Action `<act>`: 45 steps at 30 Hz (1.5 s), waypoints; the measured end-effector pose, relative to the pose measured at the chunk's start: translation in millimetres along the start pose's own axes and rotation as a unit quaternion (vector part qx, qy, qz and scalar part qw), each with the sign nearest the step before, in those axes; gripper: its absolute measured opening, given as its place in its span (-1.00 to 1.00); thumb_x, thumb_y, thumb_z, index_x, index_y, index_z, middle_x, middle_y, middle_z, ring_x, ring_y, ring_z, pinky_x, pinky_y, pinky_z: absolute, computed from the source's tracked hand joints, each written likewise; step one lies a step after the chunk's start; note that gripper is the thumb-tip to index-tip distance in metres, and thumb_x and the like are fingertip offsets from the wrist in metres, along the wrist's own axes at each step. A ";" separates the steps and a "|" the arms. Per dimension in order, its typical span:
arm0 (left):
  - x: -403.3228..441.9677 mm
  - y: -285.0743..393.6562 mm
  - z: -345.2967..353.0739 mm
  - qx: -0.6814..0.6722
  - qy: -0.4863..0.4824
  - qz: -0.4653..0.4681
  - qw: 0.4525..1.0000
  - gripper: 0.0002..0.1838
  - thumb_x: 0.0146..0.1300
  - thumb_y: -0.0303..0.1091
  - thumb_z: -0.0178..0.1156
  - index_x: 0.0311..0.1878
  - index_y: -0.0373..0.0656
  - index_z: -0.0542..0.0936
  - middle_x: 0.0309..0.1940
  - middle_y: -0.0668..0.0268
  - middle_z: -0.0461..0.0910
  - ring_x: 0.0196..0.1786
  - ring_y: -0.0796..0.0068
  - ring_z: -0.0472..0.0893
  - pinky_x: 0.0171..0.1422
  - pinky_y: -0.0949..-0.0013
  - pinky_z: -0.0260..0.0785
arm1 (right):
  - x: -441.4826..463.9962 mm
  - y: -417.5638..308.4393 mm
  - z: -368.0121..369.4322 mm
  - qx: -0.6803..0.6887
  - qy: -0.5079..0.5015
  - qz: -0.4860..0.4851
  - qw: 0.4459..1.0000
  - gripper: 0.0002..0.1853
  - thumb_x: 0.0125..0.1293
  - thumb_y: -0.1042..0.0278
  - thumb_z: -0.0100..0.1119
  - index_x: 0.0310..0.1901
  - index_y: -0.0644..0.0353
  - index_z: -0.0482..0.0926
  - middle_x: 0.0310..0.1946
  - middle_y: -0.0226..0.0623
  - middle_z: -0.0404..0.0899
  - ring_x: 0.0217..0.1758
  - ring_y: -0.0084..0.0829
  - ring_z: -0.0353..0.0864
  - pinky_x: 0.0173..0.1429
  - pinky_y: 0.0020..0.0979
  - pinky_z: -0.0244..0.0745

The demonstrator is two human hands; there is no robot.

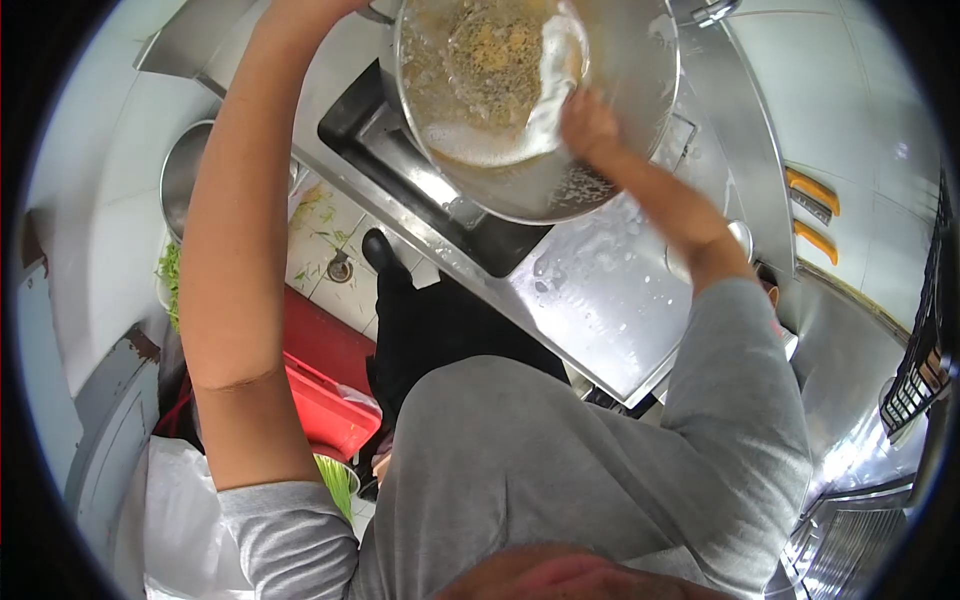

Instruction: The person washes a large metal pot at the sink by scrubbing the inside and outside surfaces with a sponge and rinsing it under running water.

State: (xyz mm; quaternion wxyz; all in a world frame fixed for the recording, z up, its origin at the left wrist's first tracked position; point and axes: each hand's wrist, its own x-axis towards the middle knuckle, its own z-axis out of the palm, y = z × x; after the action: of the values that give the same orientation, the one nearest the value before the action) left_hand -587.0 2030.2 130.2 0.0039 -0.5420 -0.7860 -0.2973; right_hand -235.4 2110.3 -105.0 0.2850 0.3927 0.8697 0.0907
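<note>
A large metal pot (640, 60) is tilted over the sink, with cloudy water, foam and brown bits inside. My right hand (592, 125) reaches into it, blurred, with its fingers curled in near the foam at the inner wall. Whatever those fingers hold is hidden. At the top edge, my left hand (345, 3) is mostly cut off by the frame, beside the pot's loop handle (376, 13). Its fingers do not show. Under the pot lies the dark sink basin (400, 150), partly covered by the pot.
A wet steel counter (600, 290) extends right of the sink. Yellow-handled knives (815, 195) are on the tiled wall. Red bins (325, 400) and green scraps stand or lie on the floor at left. A black basket (915, 380) is at far right.
</note>
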 end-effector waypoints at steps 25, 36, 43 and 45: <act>-3.4 0.7 2.5 0.013 0.000 -0.018 1.000 -0.53 0.27 -0.03 0.31 -0.19 -0.37 0.57 -0.23 -0.23 0.66 -0.05 -0.26 0.65 0.05 -0.12 0.48 | -40.8 -24.8 -53.0 0.065 -0.200 -0.174 0.962 -0.60 0.24 0.33 0.10 0.08 0.30 0.62 0.19 -0.03 0.56 0.27 -0.08 0.53 0.34 -0.14 0.44; -8.2 5.9 -4.1 -0.002 0.014 0.013 1.000 -0.56 0.29 -0.05 0.30 -0.18 -0.35 0.57 -0.23 -0.21 0.66 -0.05 -0.26 0.64 0.05 -0.10 0.47 | -134.5 66.6 -56.1 0.371 -0.115 -0.202 0.899 -0.69 0.30 0.44 0.18 0.08 0.10 0.66 0.20 -0.15 0.57 0.36 -0.12 0.47 0.49 -0.21 0.36; -3.2 1.8 -0.5 0.010 -0.009 -0.018 1.000 -0.55 0.30 -0.04 0.30 -0.16 -0.35 0.57 -0.22 -0.20 0.66 -0.04 -0.25 0.64 0.04 -0.11 0.48 | -107.8 62.8 -58.3 0.251 -0.078 -0.263 0.928 -0.67 0.15 0.46 0.21 -0.02 0.19 0.72 0.13 -0.19 0.64 0.29 -0.13 0.51 0.45 -0.21 0.38; 2.1 0.2 -2.2 0.007 0.004 -0.014 1.000 -0.54 0.29 -0.03 0.30 -0.16 -0.35 0.57 -0.22 -0.20 0.66 -0.04 -0.25 0.65 0.04 -0.11 0.48 | -55.1 88.9 -66.9 0.000 -0.078 -0.185 0.980 -0.62 0.20 0.49 0.22 0.09 0.15 0.64 0.21 -0.16 0.56 0.35 -0.15 0.47 0.36 -0.14 0.43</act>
State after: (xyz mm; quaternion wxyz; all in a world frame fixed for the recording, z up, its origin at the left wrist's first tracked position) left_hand -588.4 2031.0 132.8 0.0063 -0.5301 -0.7953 -0.2941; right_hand -188.0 2134.2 7.3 0.3643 0.2311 0.9021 0.0059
